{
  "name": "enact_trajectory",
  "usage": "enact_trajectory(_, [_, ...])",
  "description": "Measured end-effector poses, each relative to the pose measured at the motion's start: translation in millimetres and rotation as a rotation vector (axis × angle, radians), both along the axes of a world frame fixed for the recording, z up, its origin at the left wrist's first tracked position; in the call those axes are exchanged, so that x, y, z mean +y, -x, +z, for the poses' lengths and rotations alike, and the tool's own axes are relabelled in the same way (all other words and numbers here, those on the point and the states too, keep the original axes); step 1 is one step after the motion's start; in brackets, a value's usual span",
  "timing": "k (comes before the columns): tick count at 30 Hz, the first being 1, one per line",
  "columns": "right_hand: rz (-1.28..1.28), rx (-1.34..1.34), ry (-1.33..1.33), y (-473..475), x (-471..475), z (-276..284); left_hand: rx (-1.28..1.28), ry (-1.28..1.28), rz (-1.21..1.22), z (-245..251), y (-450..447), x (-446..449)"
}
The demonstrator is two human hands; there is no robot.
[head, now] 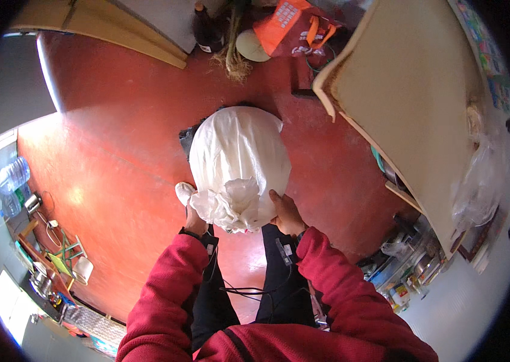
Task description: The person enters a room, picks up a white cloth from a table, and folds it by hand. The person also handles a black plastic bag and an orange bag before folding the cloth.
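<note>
A large, full white sack with a gathered, crumpled top stands before me, its top towards my body. My left hand is at the near left side of the sack, its fingers mostly hidden by the crumpled top. My right hand grips the near right side, thumb on the fabric and fingers beneath. A dark cloth or mat shows past the sack's far left edge. A white shoe shows beside the sack, left of centre. Cables hang between my legs.
Ahead on the red floor lie green onions with roots, a dark bottle and an orange-and-red bag. A beige tabletop or panel rises at right. Plastic water bottles and a small white-seated chair stand at left.
</note>
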State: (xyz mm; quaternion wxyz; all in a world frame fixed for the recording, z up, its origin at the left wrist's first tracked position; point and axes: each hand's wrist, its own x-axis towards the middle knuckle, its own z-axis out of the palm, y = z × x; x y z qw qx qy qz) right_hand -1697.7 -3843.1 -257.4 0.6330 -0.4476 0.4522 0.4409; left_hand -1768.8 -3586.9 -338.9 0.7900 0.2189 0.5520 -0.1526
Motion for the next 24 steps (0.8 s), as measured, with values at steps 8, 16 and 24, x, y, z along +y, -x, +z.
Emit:
enact_trajectory(8, [0.185,0.031,0.172,-3,-33,24,0.087,-0.320,-0.600,96,-37,11])
enact_trajectory(16, [0.327,0.037,0.384,15,-79,71,0.075,-0.433,-0.853,131,15,130])
enact_trajectory(24, [0.457,0.023,0.505,59,-105,155,-0.025,-0.754,-1.073,142,113,274])
